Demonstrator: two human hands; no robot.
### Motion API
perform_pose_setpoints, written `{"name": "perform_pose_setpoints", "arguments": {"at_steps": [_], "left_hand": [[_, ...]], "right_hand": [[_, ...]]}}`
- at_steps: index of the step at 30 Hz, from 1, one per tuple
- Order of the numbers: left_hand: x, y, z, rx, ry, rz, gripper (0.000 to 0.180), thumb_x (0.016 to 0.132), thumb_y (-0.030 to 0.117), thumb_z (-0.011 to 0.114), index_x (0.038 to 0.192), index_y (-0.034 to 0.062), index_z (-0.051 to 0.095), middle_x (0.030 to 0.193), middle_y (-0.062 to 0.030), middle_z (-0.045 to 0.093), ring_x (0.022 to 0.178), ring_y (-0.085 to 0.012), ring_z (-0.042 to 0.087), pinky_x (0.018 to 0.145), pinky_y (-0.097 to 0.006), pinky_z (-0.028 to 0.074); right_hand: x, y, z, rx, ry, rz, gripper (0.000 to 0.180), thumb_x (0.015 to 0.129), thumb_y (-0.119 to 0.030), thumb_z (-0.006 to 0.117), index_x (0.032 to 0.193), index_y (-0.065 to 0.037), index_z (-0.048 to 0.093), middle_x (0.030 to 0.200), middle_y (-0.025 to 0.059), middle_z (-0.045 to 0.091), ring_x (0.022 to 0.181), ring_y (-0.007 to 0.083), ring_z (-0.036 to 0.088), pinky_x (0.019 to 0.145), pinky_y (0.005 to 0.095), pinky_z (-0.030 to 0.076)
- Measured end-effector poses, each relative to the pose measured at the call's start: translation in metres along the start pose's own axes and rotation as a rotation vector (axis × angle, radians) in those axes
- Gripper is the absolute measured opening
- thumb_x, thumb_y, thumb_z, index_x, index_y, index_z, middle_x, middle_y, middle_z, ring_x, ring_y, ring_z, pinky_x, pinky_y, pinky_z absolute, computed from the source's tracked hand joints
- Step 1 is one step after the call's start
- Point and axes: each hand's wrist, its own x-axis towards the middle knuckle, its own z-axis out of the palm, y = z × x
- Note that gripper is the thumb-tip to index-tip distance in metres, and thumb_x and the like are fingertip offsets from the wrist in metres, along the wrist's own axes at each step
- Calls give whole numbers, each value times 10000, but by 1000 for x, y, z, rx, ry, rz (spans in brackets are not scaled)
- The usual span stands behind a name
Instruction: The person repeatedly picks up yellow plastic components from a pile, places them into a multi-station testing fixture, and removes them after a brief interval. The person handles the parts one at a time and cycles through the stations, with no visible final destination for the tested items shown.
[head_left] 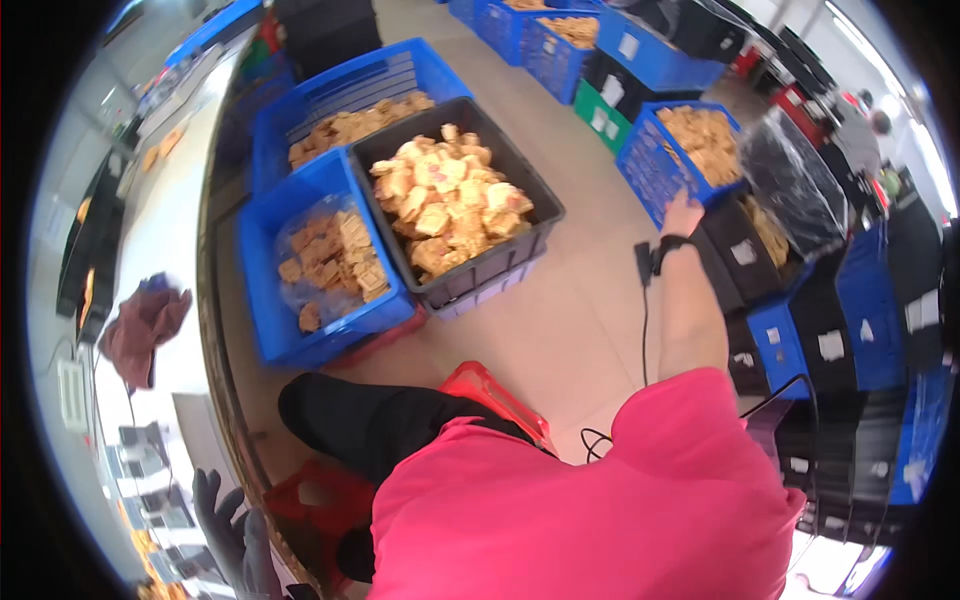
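Room: workshop floor of pale beige tiles [560, 330], ringed by stacked crates; straight edges bow toward the rim of the view
Bench: long white bench [180, 250] runs along the left side, its brown edge curving from top to bottom; a crumpled mauve cloth [145, 325] lies on it
Crates with tan blocks: five counted – one dark grey crate [470, 275] heaped high, one near blue crate [300, 340] with its blocks under clear film, one blue crate behind them [400, 70], one right-hand blue crate [650, 165], and one far blue crate [540, 50] at the top
Other crates: black and blue ones stacked at the right, too many and too bent to count
Right hand: right hand [685, 213], one wrist strap with a cable, arm stretched out away from the body; it rests at the near rim of the right-hand blue crate; fingers are hidden behind the rim, so I cannot tell whether the grip is closed or on what
Plastic sheet: one clear plastic sheet [795, 180] stands up just right of that crate, long axis running from upper left to lower right
Left hand: left hand [235, 540], one grey glove, low at the bench edge, fingers spread and pointing up, grip wide and holding nothing
Seat: one red stool [495, 395] under the person, pink sleeve and black trousers over it
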Motion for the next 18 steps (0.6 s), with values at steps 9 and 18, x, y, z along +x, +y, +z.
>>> {"name": "perform_pose_setpoints", "arguments": {"at_steps": [9,18], "left_hand": [[-66,-12,-27,-145,218,-60,501,849,53,755,1321,24,589,1235,-126,629,1108,-223,619,941,-341,492],[-172,-74,-5,68,1202,-356,344,821,-20,711,1154,37,650,1193,-153,601,1194,-288,562,1011,-359,454]], "right_hand": [[-389,-93,145,50,-1348,55,205,1037,-260,571,1122,-86,640,987,5,651,848,72,587,717,206,461],[-737,-258,35,727,-2555,-1314,245,831,-86,740,1066,-67,676,964,104,678,896,309,648,792,389,517]]}}
